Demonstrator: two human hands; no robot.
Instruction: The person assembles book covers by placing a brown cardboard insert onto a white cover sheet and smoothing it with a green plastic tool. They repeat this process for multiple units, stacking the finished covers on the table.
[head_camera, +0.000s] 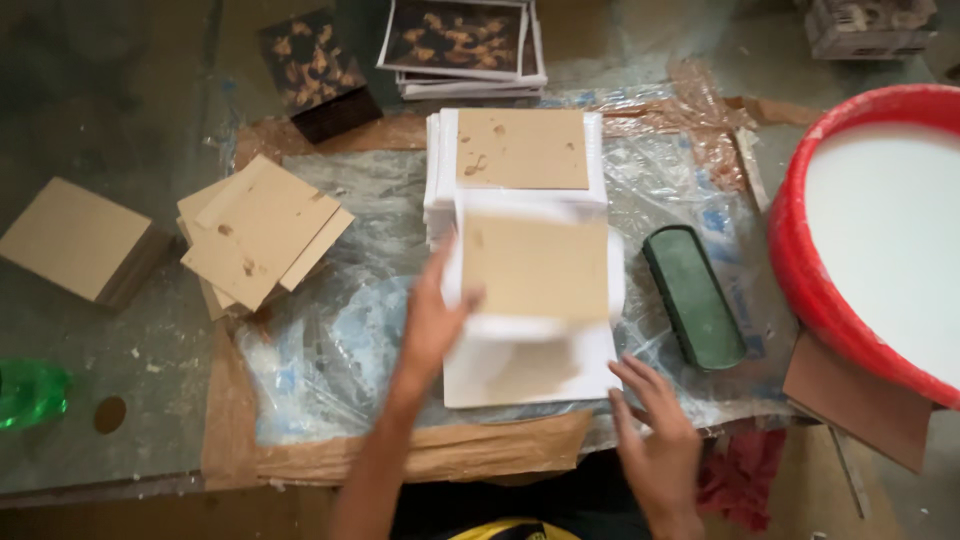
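The left hand (432, 322) gripped the left edge of a white sheet (540, 290) carrying a tan cardboard square (537, 267), thumb on top, lifting it, blurred, above another white sheet (520, 375) on the counter (150, 420). The right hand (655, 440) lay open, fingers spread, its fingertips at that lower sheet's right corner, holding nothing. Just behind lay a stack of white sheets (440, 170) topped by another cardboard square (522, 148). A dark green block (694, 297) lay right of the sheets; a red tub (800, 270) of white liquid stood farther right. Loose cardboard squares (262, 230) lay left.
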